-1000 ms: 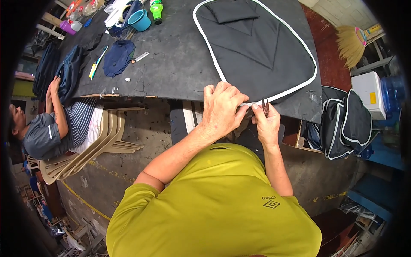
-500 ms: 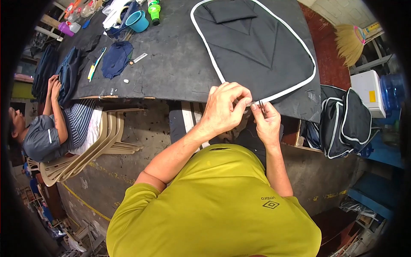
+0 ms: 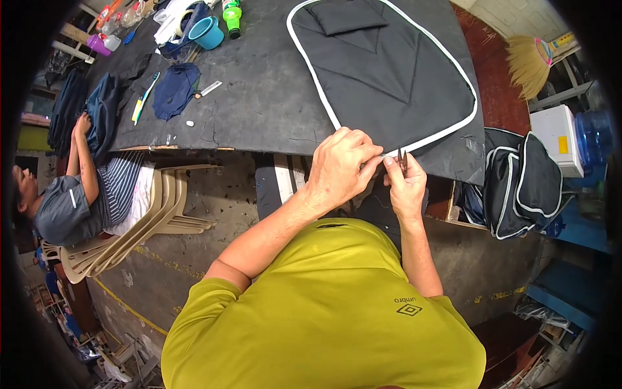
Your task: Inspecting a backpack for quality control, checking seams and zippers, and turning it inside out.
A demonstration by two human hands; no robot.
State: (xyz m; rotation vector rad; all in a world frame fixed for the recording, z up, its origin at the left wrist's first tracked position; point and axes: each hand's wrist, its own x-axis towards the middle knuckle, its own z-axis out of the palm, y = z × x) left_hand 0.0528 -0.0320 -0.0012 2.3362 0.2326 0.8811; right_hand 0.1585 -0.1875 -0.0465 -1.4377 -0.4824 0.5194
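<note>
At the near edge of the worktop, the left hand pinched the fabric panel's white trim while the right hand gripped small snips, apparently trimming; the next cut likely needed the trim taut

At the far left of your surface stand a teal cup and a green bottle, with a navy cloth nearer you. A seated person leans on stacked plastic chairs to your left. To your right sit a broom, a white box and a black bag.
</note>
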